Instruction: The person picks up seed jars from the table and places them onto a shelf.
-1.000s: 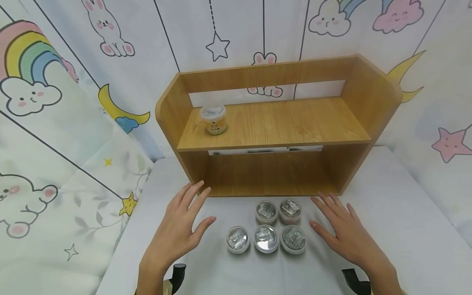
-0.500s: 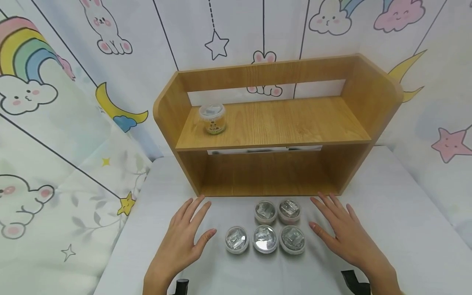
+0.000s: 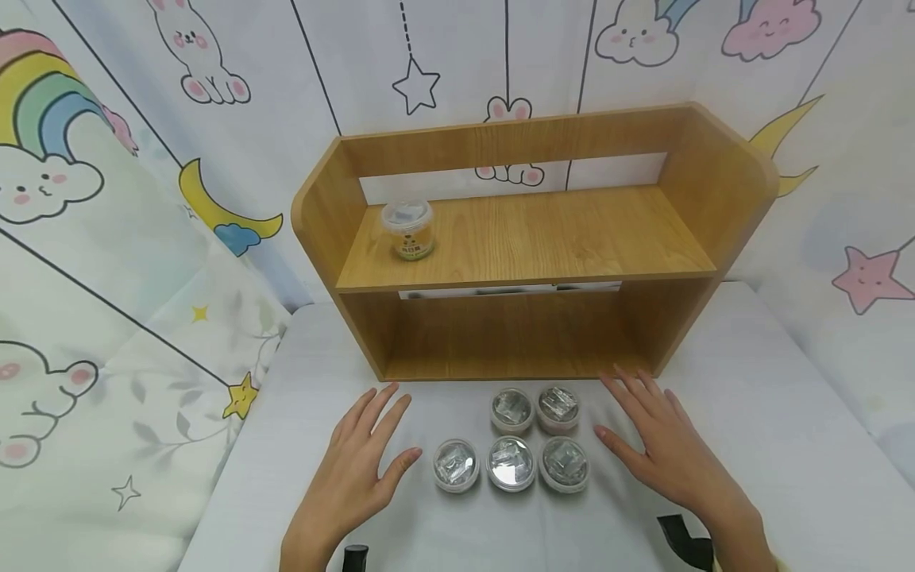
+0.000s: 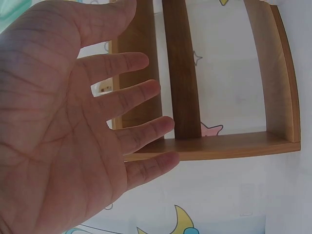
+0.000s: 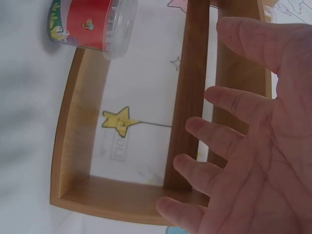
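Five small round clear-lidded plastic jars (image 3: 511, 462) stand clustered on the white tabletop (image 3: 750, 445) between the left hand (image 3: 357, 477) and right hand (image 3: 668, 457), both spread flat and empty, their contents too blurred to identify, wrists cut off.

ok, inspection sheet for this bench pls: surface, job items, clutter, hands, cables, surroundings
Surface: white table, with a wooden shelf unit at the back.
Job items: five small lidded cups on the table between the hands, two behind and three in front; one more cup at the left of the upper shelf.
Clutter: nothing seen.
Hands: left hand and right hand flat, fingers spread, either side of the cups, holding nothing.
Cables: nothing seen.
Surroundings: cartoon backdrop of rainbows, clouds and stars.
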### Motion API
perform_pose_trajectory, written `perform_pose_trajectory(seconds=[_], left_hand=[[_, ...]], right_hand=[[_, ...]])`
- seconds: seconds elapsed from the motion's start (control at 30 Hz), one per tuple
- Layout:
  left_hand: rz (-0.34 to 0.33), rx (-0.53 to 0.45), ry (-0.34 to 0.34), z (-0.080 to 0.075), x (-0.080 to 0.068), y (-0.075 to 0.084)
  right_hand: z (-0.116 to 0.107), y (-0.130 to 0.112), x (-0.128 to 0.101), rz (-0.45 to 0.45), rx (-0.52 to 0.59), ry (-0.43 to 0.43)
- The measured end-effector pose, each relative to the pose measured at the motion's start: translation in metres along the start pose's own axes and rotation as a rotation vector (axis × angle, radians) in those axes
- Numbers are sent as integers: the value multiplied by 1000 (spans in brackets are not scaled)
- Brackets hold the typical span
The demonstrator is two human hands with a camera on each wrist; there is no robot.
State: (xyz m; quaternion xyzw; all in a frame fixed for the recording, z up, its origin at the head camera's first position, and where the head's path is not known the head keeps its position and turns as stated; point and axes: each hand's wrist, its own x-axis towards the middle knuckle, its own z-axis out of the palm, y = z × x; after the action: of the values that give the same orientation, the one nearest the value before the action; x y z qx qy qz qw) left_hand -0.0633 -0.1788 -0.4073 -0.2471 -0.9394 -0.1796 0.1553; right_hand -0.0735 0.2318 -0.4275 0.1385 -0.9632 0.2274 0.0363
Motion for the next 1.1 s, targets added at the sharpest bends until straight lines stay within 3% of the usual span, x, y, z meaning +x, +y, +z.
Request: perform_pose_trajectory(seconds=[0.27,0.67,1.1], left_hand=[[10,0,10,1,-1,1],[-6,-3,-11,0,0,3],[-13,1,-26,-1,1,5]], right_hand=[[-2,5,14,-94,16,45],[2,3,38,-51,102,-125],[15,4,52,-115,138,-182]])
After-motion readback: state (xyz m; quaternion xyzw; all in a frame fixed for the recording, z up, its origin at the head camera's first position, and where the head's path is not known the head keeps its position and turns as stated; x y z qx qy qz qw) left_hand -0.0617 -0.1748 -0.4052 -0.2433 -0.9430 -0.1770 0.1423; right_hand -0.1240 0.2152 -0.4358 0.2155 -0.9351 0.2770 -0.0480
